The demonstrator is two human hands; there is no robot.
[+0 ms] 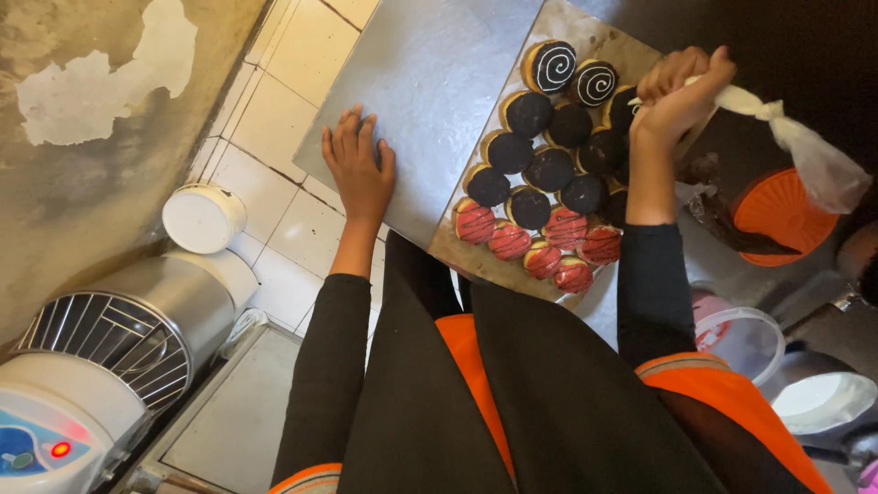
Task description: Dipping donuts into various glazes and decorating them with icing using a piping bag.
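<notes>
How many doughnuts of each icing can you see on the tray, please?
White-swirled chocolate doughnuts: 2
Plain dark chocolate doughnuts: 10 visible; the right hand and piping bag may hide more
Pink dark-striped doughnuts: 6
Total: 18 visible

Under us we note a floor of pale square tiles (274,101) with dark grout lines. Along the left edge runs a rough wall (82,183), its grey-brown coat flaked away in a whitish patch (101,78). Against it stands a steel mixer bowl (155,311) under a wire guard (a red lamp glows on its pale housing). A white round lid (203,218) lies beside it. The metal worktop (430,82) is grey and dull. Light is dim and even.
</notes>
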